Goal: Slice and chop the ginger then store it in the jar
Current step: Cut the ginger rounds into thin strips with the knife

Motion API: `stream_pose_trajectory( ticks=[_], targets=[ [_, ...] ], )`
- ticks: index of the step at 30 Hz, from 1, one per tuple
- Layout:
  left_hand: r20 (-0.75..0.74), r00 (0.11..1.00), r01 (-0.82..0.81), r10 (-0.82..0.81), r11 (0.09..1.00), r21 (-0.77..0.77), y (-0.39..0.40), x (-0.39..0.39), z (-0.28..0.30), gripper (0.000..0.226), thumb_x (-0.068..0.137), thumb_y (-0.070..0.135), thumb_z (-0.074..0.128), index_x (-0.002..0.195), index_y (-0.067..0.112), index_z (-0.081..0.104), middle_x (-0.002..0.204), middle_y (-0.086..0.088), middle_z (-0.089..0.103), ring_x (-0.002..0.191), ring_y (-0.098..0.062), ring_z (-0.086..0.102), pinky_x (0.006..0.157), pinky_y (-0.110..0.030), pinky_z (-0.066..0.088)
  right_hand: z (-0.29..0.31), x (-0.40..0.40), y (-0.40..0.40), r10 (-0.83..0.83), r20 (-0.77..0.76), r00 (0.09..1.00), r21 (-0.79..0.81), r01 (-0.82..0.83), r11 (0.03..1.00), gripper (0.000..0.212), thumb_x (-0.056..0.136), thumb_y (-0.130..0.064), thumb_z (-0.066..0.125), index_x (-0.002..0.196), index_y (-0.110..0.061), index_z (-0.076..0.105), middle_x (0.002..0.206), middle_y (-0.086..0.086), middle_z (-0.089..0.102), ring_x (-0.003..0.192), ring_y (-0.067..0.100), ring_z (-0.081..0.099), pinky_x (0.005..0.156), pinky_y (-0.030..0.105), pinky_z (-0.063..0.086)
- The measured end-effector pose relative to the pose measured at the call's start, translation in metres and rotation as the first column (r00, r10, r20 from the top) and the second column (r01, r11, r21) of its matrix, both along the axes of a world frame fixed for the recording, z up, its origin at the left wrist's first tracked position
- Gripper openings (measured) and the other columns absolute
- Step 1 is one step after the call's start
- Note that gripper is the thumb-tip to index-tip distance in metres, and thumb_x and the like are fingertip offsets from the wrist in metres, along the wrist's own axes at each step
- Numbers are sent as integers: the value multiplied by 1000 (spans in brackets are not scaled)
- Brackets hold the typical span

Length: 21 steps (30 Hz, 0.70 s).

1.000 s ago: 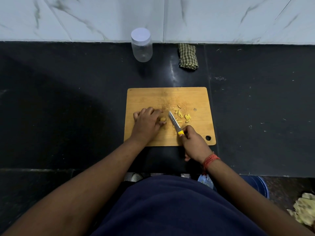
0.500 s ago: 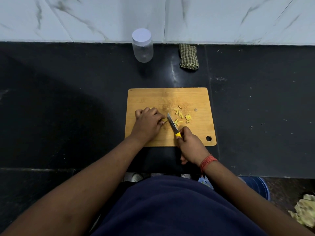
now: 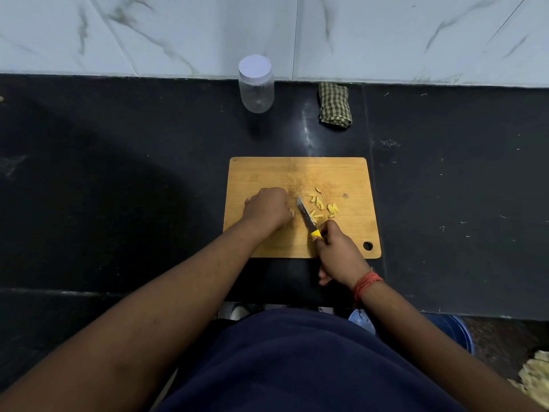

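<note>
A wooden cutting board [image 3: 341, 173] lies on the black counter. My left hand [image 3: 267, 208] rests on it with curled fingers pinching a small piece of ginger [image 3: 292, 212], mostly hidden under the fingertips. My right hand [image 3: 338, 251] grips the yellow handle of a small knife [image 3: 306, 217], whose blade points up and left, right beside the held ginger. Several yellow ginger slices [image 3: 323, 208] lie scattered just right of the blade. A clear plastic jar [image 3: 256, 84] with its white lid on stands at the back by the wall.
A folded green checked cloth [image 3: 335, 107] lies right of the jar by the marble wall. The board has a hanging hole [image 3: 367, 245] at its near right corner. Below the counter edge are a blue bucket [image 3: 454, 331] and pale scraps [image 3: 534, 379] on the floor.
The knife and my right hand have shifted slightly left, closer to the piece under my left fingers. A few more cut slices lie right of the blade.
</note>
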<state>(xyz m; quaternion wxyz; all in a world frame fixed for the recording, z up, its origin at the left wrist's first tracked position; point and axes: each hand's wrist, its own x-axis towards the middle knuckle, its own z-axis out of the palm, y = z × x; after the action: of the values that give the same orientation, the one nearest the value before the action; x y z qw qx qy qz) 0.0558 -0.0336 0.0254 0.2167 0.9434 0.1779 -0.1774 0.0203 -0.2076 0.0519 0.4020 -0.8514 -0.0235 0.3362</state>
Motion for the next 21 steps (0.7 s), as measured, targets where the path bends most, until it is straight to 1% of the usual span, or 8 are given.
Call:
stream_pose_trajectory(
  ticks=[2, 5, 7, 9, 12, 14, 17, 21],
  targets=[
    [-38, 998, -50, 49, 998, -27, 0, 1, 0, 12, 84, 30, 71, 87, 21, 64, 89, 2, 64, 87, -21, 62, 83, -42, 55, 1, 1, -1, -13, -5, 1000, 9, 13, 1000, 9, 102, -19, 42, 109, -13, 41, 77, 16, 59, 41, 20, 58, 43, 39, 57],
    [-60, 996, -74, 71, 996, -45, 0, 2, -1, 13, 84, 33, 70, 88, 22, 65, 90, 3, 64, 88, -19, 60, 89, -44, 51, 1, 1, -2, -34, -16, 999, 20, 34, 999, 9, 102, -19, 43, 109, -14, 41, 80, 16, 59, 43, 21, 58, 44, 41, 57],
    [-13, 996, -94, 94, 993, -74, -2, 3, -1, 10, 84, 31, 70, 85, 23, 64, 87, 4, 65, 87, -18, 60, 91, -45, 49, 2, 1, -3, -50, -29, 998, 32, 51, 998, 10, 102, -19, 44, 109, -14, 41, 82, 16, 59, 44, 22, 58, 45, 43, 58],
    [31, 986, -156, 164, 973, -168, -4, 4, 1, 10, 83, 28, 72, 81, 23, 63, 83, 4, 66, 84, -18, 61, 88, -45, 52, 2, 1, -4, -71, -45, 996, 44, 73, 996, 9, 102, -19, 44, 109, -14, 42, 82, 16, 60, 44, 22, 58, 47, 45, 58],
    [36, 969, -228, 244, 941, -252, -9, 3, 0, 18, 84, 32, 74, 84, 23, 59, 86, 4, 64, 84, -19, 62, 87, -45, 54, 3, 1, -7, -97, -56, 994, 53, 100, 994, 9, 102, -19, 44, 109, -14, 42, 80, 16, 60, 43, 23, 58, 49, 48, 59],
    [81, 970, -209, 228, 958, -196, -11, -1, -2, 20, 87, 33, 72, 93, 23, 56, 90, 7, 63, 87, -18, 61, 90, -44, 52, 4, 1, -7, -101, -53, 993, 57, 104, 993, 9, 102, -19, 44, 109, -14, 42, 79, 16, 60, 44, 23, 57, 49, 48, 59],
    [192, 974, -109, 122, 991, -77, -13, -9, -5, 22, 92, 33, 66, 110, 27, 55, 98, 8, 65, 95, -18, 62, 96, -42, 42, 4, -1, -6, -97, -50, 994, 66, 100, 993, 8, 102, -19, 44, 107, -13, 42, 79, 16, 60, 44, 23, 57, 48, 47, 59],
    [249, 969, -24, 9, 998, 58, -13, -14, -8, 19, 96, 35, 61, 113, 27, 59, 102, 4, 67, 99, -21, 62, 97, -45, 38, 1, -4, -8, -85, -62, 994, 70, 90, 994, 7, 102, -18, 44, 106, -13, 41, 79, 15, 59, 41, 20, 56, 46, 43, 58]
  ],
)
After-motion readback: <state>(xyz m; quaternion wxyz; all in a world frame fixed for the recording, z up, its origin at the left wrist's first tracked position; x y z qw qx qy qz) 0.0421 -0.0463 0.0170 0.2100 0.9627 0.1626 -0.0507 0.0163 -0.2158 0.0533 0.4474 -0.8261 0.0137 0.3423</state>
